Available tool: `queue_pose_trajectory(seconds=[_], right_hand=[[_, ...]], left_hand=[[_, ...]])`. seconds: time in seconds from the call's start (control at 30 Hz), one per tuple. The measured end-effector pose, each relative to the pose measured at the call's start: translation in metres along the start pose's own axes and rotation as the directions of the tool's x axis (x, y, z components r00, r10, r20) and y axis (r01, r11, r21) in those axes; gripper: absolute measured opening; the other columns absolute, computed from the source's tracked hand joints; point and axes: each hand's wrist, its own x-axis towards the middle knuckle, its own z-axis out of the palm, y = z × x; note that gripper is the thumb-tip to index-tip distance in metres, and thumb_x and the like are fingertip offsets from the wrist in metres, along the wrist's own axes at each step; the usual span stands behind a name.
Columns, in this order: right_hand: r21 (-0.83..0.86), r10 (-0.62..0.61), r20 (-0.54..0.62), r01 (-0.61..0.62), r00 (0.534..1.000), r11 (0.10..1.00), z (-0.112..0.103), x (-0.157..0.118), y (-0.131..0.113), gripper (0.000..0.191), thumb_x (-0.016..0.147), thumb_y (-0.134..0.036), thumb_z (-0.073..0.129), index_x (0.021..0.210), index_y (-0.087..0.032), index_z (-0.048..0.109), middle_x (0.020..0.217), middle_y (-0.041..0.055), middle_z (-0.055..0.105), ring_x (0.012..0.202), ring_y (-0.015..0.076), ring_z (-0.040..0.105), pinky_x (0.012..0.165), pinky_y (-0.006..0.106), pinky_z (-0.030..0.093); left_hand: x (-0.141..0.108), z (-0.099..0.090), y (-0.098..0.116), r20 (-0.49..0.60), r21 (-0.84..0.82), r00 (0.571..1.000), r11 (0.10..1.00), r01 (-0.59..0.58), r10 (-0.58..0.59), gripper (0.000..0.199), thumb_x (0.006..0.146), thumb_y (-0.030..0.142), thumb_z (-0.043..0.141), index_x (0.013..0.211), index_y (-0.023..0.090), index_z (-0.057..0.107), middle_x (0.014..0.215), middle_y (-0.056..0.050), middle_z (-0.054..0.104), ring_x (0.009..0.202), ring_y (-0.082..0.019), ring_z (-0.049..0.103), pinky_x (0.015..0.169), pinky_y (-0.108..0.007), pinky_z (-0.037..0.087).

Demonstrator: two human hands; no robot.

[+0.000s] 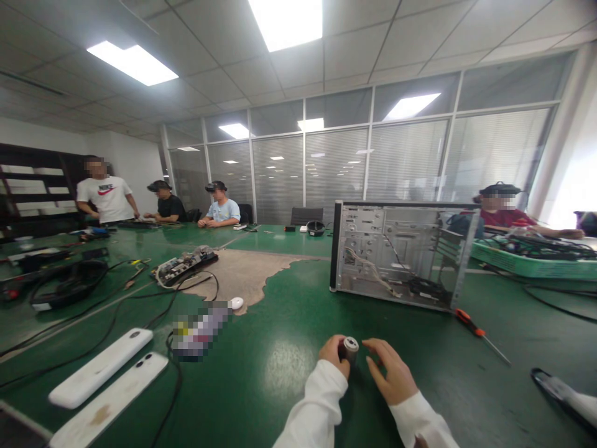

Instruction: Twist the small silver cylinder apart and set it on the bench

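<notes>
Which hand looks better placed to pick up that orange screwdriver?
Probably the right hand: it is empty and nearer the screwdriver, while the left hand is gripping a small metal cylinder.

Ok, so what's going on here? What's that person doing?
A person's left hand is holding a small metal cylinder on a green table. Their right hand is curled right beside it. Ahead stands an open computer case with wires inside, and a screwdriver lies near it. A person in a red shirt sits off to the right.
</notes>
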Motion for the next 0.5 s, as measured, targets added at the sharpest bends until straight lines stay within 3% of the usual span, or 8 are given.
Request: queue_pose_trajectory(seconds=[0.23, 0.5], right_hand=[[0.087, 0.034, 0.096, -0.043, 0.995, 0.995, 0.007, -0.006, -0.019, 0.04, 0.071, -0.027, 0.038, 0.11, -0.019, 0.042, 0.106, 0.01, 0.046, 0.096, 0.0213, 0.048, 0.062, 0.03, 0.048], [0.066, 0.021, 0.118, -0.029, 0.993, 0.997, 0.007, -0.008, -0.029, 0.038, 0.071, -0.024, 0.038, 0.108, -0.017, 0.042, 0.104, 0.0098, 0.051, 0.097, 0.0198, 0.049, 0.084, 0.036, 0.041]], left_hand=[[-0.001, -0.003, 0.009, 0.044, -0.124, 0.998, 0.992, 0.038, -0.033, 0.042, 0.051, -0.002, 0.039, 0.085, 0.016, 0.056, 0.081, -0.002, 0.064, 0.077, -0.012, 0.058, 0.071, -0.021, 0.045], [-0.002, -0.002, 0.011, 0.078, -0.168, 0.995, 0.983, 0.07, -0.057, 0.038, 0.054, 0.002, 0.042, 0.086, 0.015, 0.058, 0.067, -0.002, 0.065, 0.063, -0.012, 0.059, 0.063, -0.021, 0.046]])
